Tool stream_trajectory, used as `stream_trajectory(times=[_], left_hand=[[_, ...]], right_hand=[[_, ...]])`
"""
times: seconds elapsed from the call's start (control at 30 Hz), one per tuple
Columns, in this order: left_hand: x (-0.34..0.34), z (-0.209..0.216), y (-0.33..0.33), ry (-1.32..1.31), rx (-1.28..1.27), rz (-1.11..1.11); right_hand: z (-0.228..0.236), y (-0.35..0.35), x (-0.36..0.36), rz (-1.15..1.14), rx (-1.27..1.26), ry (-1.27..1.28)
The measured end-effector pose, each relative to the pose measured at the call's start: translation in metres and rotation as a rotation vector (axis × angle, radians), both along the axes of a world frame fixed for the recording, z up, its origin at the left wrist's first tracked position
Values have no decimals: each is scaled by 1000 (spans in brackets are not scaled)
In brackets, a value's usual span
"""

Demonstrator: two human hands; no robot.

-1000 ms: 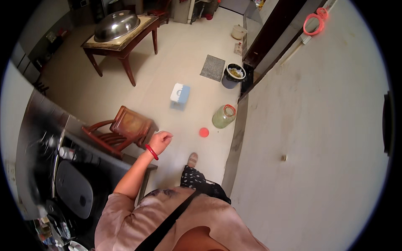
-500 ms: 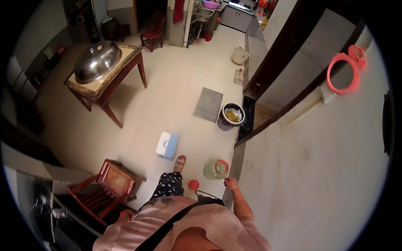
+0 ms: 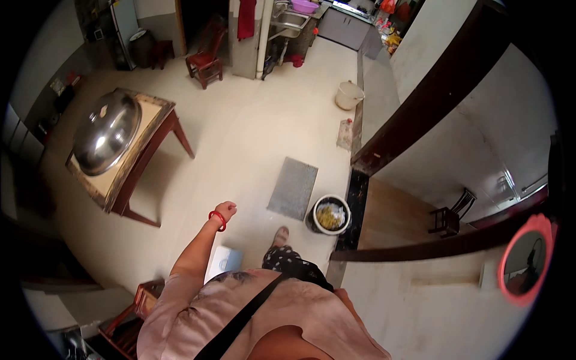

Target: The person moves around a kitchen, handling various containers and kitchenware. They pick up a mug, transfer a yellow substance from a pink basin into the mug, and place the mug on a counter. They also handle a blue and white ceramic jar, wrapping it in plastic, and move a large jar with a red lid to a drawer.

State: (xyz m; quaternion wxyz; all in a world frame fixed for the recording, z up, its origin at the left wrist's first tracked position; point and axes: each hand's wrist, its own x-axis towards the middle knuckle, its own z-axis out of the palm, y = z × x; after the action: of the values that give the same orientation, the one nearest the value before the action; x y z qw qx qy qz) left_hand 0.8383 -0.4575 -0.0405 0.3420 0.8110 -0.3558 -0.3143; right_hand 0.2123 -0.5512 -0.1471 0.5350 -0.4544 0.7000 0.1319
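My left hand [image 3: 225, 210], with a red bangle on the wrist, is held out in front of me over the floor. Its fingers are loosely curled and nothing shows in them. Below that forearm stands a white and light-blue box [image 3: 225, 260], partly covered by my body. My right hand is out of sight; only part of that arm shows beside my body. Ahead of my forward foot lies a grey mat [image 3: 293, 188]. To its right is a dark bin [image 3: 311, 222] with a pale rim and yellow-green scraps inside.
On the left a wooden table [image 3: 135, 174] bears a large metal dome lid [image 3: 108, 133]. A wooden chair [image 3: 144, 298] is close by at lower left, another chair [image 3: 205, 62] farther off. A doorway with a dark sill [image 3: 354, 201] opens right; a white bucket [image 3: 348, 96] stands ahead.
I have stepped forward; the bin and mat are nearer. My left hand has swung up in front, while my right hand has gone from view. The green jug and red ball no longer show.
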Motion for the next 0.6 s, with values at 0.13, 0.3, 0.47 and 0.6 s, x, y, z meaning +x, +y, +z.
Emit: stream_trajectory(times=[0.13,0.3,0.47,0.6], left_hand=[[52,-21,-122,-73,-68,-47],[134,-188,-53,-328,638,-577],[128,-149,-52,24,924,-495],[139,-141,-91,204,1053,-409]], right_hand=[[-3,-121,70,216,71,87],[35,-310,211,773,-206,-8],[34,-478,295,535,-375,-59],[56,-586,411,496,-371,-124]])
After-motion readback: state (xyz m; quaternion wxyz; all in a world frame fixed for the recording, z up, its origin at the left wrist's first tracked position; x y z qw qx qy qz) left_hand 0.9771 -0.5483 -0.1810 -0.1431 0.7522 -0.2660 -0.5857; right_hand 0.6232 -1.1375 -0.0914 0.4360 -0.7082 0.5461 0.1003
